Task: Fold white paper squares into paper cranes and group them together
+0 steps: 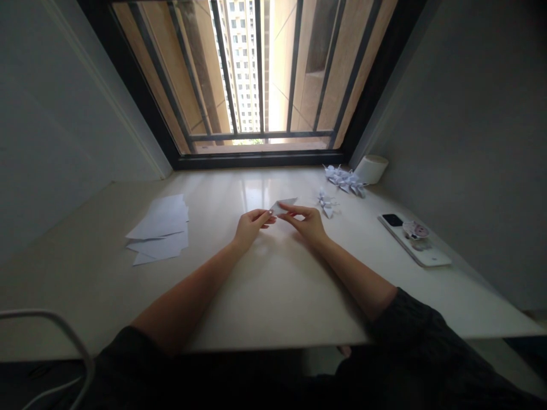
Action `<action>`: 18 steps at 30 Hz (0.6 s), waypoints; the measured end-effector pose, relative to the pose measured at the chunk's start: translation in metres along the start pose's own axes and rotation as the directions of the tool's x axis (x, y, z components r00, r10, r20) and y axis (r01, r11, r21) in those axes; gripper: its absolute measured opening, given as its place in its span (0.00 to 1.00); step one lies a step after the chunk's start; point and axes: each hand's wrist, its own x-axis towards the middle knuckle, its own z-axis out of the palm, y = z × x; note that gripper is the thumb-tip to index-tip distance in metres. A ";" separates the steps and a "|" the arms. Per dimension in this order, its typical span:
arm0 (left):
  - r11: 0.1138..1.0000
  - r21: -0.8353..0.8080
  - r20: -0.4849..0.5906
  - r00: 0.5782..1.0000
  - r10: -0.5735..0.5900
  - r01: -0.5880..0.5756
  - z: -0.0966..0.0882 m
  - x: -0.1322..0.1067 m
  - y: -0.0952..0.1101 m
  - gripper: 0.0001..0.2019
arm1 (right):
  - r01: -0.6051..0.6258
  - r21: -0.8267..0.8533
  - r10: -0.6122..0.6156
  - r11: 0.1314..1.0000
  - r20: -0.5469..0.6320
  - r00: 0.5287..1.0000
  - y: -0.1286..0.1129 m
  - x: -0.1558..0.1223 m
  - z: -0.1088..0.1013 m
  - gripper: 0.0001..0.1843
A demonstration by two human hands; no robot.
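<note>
A small folded piece of white paper [282, 206] is pinched between both hands just above the pale tabletop [273, 296]. My left hand [250, 226] grips its left end with closed fingertips. My right hand [308, 223] pinches its right side, fingers curled. One folded paper crane [326, 203] lies on the table just right of my right hand.
A loose stack of white paper sheets [160, 229] lies at the left. Several folded cranes [345, 180] sit at the back right beside a white roll [371, 168]. A white phone [413, 238] lies at the right. A barred window [260, 80] is ahead.
</note>
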 end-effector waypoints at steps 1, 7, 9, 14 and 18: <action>1.000 -0.010 -0.008 1.000 -0.006 0.006 0.000 0.000 0.000 0.19 | -0.001 0.003 0.001 1.000 -0.001 1.000 -0.001 0.000 0.000 0.20; 0.999 -0.044 -0.015 1.000 -0.022 0.021 -0.001 0.003 -0.002 0.20 | -0.005 -0.025 0.004 1.000 -0.040 0.999 -0.001 0.000 0.001 0.18; 0.999 -0.044 -0.016 1.000 -0.023 0.023 -0.002 0.003 -0.003 0.20 | -0.010 -0.038 0.008 0.999 -0.060 0.998 0.000 0.000 0.002 0.18; 0.999 -0.029 -0.021 1.000 0.013 -0.014 -0.001 0.001 -0.003 0.22 | -0.004 -0.031 0.001 1.000 -0.091 0.996 0.000 -0.002 0.004 0.16; 0.997 -0.020 -0.031 0.997 0.073 -0.074 0.000 -0.001 -0.001 0.26 | -0.012 0.000 0.012 1.000 -0.090 0.996 -0.001 -0.003 0.005 0.14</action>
